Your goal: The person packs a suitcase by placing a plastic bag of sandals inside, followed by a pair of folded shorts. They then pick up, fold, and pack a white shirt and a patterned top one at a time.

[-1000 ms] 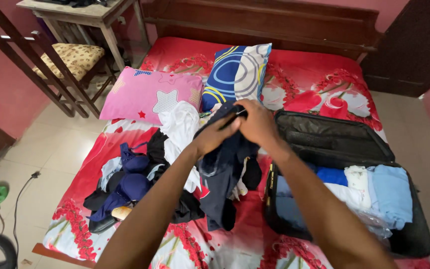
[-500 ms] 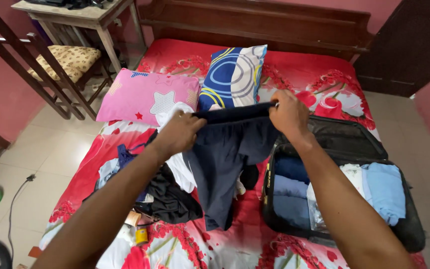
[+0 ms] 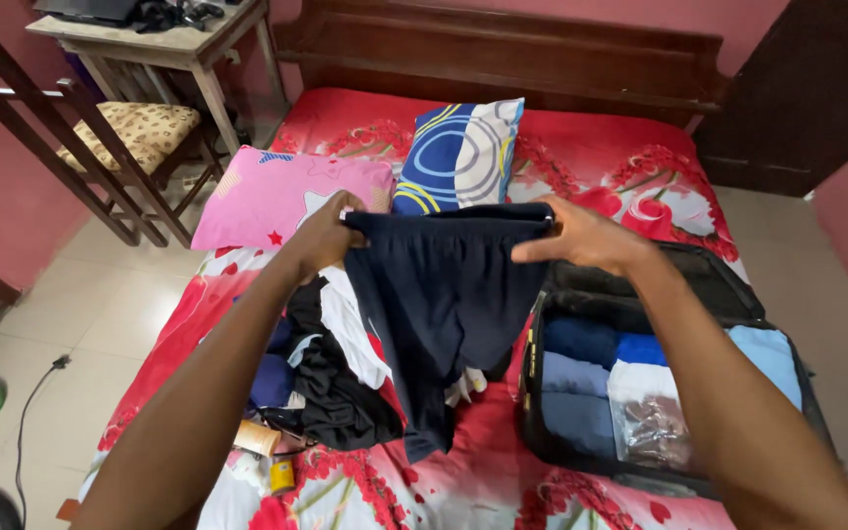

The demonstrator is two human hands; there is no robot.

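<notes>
Left fingers: closed in a pinch on one top corner of the dark navy soft fabric garment (image 3: 444, 294); left hand (image 3: 321, 236) knuckles up.
Right fingers: likewise closed on the opposite corner of the waistband edge; right hand (image 3: 581, 238) level with the left.
Garment position: held up in the air between both hands, top edge stretched taut and roughly level, body hanging free above the bed, lower end trailing toward the clothes below.
Handling, judged: light, limp, no stiffness; drapes wherever unsupported. Not slippery, not fragile. Best grips look like the two top corners, as now, where the hem gives a thicker edge.
Below, left: loose pile of dark and white clothes (image 3: 331, 373) on the red floral bedsheet (image 3: 630, 167).
Below, right: open black soft-sided suitcase (image 3: 630, 285), holding folded blue and white items and a clear plastic bag.
Beyond: pink cushion (image 3: 277, 196) and blue-and-white patterned pillow (image 3: 458, 152) side by side, dark wooden headboard (image 3: 503, 54) behind.
Far left: wooden chair with patterned seat (image 3: 120, 137), wooden table (image 3: 159, 44).
</notes>
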